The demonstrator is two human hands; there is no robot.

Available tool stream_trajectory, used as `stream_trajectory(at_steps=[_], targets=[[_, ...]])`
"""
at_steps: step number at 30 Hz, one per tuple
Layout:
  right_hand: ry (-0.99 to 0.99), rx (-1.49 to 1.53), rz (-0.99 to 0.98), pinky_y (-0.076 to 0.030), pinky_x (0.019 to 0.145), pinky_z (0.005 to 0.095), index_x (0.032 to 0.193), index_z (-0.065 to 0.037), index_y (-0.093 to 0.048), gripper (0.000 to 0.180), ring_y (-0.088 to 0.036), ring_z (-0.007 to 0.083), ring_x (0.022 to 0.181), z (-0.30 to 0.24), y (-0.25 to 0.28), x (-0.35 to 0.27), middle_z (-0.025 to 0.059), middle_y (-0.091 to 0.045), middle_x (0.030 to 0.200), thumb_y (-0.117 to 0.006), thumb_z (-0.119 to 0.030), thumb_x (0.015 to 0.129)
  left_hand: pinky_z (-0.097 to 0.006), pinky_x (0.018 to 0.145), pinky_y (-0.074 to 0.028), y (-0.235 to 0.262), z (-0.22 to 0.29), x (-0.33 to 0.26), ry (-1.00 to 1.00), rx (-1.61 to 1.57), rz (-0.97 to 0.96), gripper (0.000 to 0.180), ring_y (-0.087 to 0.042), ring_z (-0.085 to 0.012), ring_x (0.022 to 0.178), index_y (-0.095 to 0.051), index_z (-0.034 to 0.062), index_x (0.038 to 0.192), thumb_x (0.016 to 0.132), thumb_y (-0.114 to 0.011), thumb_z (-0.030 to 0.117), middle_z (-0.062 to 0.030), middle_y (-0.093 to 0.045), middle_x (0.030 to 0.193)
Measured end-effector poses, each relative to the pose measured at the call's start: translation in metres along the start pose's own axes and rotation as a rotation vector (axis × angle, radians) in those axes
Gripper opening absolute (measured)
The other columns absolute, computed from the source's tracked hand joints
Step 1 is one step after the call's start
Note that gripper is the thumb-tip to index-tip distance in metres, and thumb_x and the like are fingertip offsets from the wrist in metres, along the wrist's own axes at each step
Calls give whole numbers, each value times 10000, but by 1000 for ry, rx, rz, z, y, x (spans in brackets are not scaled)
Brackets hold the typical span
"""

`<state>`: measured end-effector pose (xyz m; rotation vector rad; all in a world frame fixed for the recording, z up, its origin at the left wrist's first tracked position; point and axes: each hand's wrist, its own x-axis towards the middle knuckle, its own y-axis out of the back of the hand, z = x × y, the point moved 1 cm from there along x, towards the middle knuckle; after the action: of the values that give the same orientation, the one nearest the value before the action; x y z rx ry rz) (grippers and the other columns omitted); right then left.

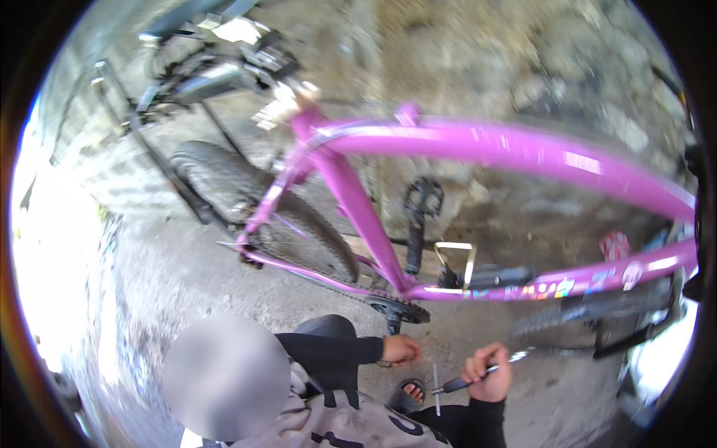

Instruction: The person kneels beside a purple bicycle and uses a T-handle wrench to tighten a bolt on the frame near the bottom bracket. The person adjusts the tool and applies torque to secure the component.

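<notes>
My left hand (403, 349) is in front of a pink bicycle (358, 205), below its chainring (396, 308). Its fingers look loosely bent and apart, with nothing seen in them; blur softens the detail. To its right, my right hand (489, 373) is closed around a black-handled tool (457, 384). A thin silver bar crosses the tool at its left end, and a shiny metal tip sticks out past my fingers on the right. The tool's exact kind does not show. Neither hand touches the bicycle.
A rough, stained wall (485, 67) rises behind the bicycle. The rear wheel (224, 172) is at left, a crank and pedal (424, 201) beyond the frame. A black cylinder (504, 275) shows by the lower tube. My sandalled foot (411, 392) rests on the concrete floor (172, 276).
</notes>
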<state>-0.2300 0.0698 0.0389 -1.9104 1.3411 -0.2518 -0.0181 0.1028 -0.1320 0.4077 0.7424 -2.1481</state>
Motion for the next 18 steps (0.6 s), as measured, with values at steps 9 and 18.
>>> stream_trajectory(at_steps=[9, 18], targets=[[-386, -280, -44, -355, 412, 310, 692, -17, -509, 241, -405, 153, 405, 51, -102, -39, 49, -417, 484, -506, -157, 887, -235, 481, -431, -52, 109, -267, 47, -82, 460, 166, -491, -59, 547, -590, 91, 858, 893, -568, 253, 32, -493, 618], [-147, 23, -381, -350, 421, 328, 785, -18, -500, 251, -361, 146, 415, -103, -431, -68, 33, -368, 497, -546, -251, 865, -253, 448, -332, -182, 257, -421, -284, -761, 488, 451, -436, -87, 495, -551, 68, 814, 943, -450, 488, 13, -470, 584]])
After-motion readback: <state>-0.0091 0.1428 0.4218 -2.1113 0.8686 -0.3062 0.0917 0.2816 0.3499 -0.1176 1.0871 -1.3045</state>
